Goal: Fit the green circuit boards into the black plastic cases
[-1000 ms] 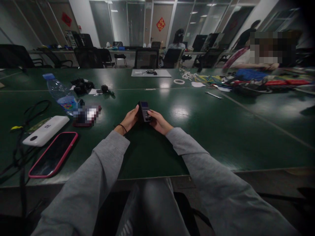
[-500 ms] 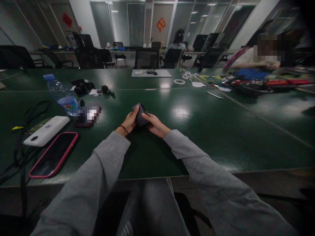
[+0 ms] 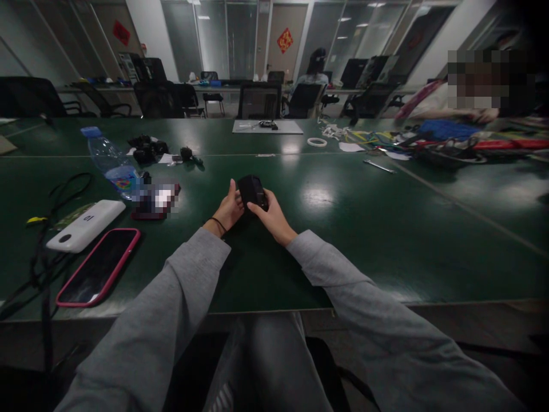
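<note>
A small black box-shaped object (image 3: 252,192) is held above the green table, in front of me. My right hand (image 3: 271,216) is closed round its right side, with the thumb across the lower front. Its exact kind is too dark to make out. Close by its left side is my left hand (image 3: 230,209), thumb raised and fingers apart from the thumb. The fingertips reach the object's left edge; whether they touch it I cannot tell.
On the green table (image 3: 364,246), a pink-edged phone (image 3: 99,268), white power bank (image 3: 86,226), black strap and water bottle (image 3: 112,166) lie left. Farther back are a tape roll (image 3: 317,142), a wrench-like tool (image 3: 380,166) and cables. A person sits at far right.
The object has turned, so a different, darker side faces me. My left thumb has come off it and now points up. My right hand keeps its hold.
</note>
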Action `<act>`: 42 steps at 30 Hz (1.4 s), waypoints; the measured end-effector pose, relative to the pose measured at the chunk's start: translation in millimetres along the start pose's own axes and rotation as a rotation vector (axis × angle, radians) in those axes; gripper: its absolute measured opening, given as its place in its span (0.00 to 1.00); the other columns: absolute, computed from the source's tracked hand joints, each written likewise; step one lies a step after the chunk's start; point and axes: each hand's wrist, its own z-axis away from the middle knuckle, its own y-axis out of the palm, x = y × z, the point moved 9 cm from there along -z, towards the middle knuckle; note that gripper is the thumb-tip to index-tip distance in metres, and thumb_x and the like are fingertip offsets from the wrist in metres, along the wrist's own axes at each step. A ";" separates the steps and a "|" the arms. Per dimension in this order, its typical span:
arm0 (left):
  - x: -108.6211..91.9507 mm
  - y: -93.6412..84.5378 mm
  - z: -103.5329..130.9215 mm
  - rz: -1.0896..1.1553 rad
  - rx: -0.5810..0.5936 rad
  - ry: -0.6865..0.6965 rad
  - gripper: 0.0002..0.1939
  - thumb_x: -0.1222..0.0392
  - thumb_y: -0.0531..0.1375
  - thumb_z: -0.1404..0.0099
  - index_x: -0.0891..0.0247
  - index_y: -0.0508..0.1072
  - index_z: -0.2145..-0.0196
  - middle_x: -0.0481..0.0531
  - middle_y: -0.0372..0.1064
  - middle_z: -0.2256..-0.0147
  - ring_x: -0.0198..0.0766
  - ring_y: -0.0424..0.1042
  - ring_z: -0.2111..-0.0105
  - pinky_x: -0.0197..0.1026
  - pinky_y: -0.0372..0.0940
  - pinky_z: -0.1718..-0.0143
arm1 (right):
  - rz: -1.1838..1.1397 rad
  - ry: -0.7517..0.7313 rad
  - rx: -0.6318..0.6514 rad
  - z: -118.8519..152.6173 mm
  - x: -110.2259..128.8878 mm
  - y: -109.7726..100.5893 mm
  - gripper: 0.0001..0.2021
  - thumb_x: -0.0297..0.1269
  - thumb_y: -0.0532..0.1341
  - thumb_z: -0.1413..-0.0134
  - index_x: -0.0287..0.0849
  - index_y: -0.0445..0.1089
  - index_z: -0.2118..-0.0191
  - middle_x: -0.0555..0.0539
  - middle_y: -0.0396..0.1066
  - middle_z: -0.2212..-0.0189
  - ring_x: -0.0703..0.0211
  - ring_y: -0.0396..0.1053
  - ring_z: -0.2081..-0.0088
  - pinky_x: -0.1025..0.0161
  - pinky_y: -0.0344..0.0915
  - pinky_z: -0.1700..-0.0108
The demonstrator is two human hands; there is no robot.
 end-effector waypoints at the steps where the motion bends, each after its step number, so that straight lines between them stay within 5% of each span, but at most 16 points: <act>1: -1.0 1.8 2.5 0.006 -0.001 0.003 0.39 0.27 0.52 0.41 0.65 0.75 0.52 0.60 0.77 0.63 0.46 0.75 0.56 0.45 0.66 0.51 | 0.028 -0.047 -0.024 1.7 6.9 -1.8 0.36 0.47 0.66 0.48 0.46 0.53 0.37 0.41 0.64 0.44 0.50 0.65 0.44 0.50 0.61 0.38; 6: 12.1 24.7 13.7 0.051 0.082 -0.079 0.44 0.23 0.44 0.41 0.64 0.74 0.51 0.60 0.76 0.62 0.49 0.73 0.53 0.47 0.65 0.49 | 0.293 -0.195 0.057 5.9 24.1 7.0 0.40 0.43 0.63 0.45 0.47 0.44 0.31 0.41 0.50 0.33 0.47 0.52 0.34 0.45 0.48 0.31; 13: 13.6 24.4 12.8 0.093 0.029 -0.073 0.45 0.23 0.43 0.41 0.65 0.74 0.51 0.60 0.76 0.64 0.50 0.72 0.53 0.48 0.65 0.49 | 0.424 -0.302 0.077 10.4 31.9 11.1 0.38 0.41 0.60 0.42 0.46 0.43 0.30 0.43 0.47 0.32 0.50 0.49 0.32 0.46 0.46 0.30; 23: 0.5 10.5 11.1 0.113 -0.034 -0.028 0.41 0.24 0.44 0.39 0.58 0.71 0.47 0.56 0.76 0.59 0.47 0.74 0.54 0.49 0.68 0.53 | 0.530 -0.413 -0.192 11.6 66.6 -20.6 0.37 0.48 0.57 0.39 0.46 0.42 0.30 0.41 0.49 0.33 0.43 0.45 0.32 0.41 0.48 0.32; 34: -9.8 7.2 9.4 0.157 0.041 0.009 0.38 0.27 0.45 0.38 0.57 0.68 0.46 0.57 0.74 0.51 0.45 0.74 0.52 0.48 0.69 0.53 | 0.684 -0.219 -0.111 -16.6 2.7 -42.2 0.36 0.36 0.60 0.47 0.36 0.50 0.33 0.33 0.58 0.41 0.36 0.54 0.37 0.37 0.51 0.34; 42: -9.9 4.9 6.6 0.193 0.064 0.009 0.37 0.27 0.48 0.38 0.58 0.69 0.47 0.57 0.74 0.52 0.45 0.74 0.53 0.48 0.69 0.53 | 0.780 -0.281 -0.164 -15.1 14.5 -46.9 0.36 0.40 0.66 0.52 0.39 0.57 0.37 0.34 0.59 0.45 0.35 0.56 0.39 0.37 0.56 0.38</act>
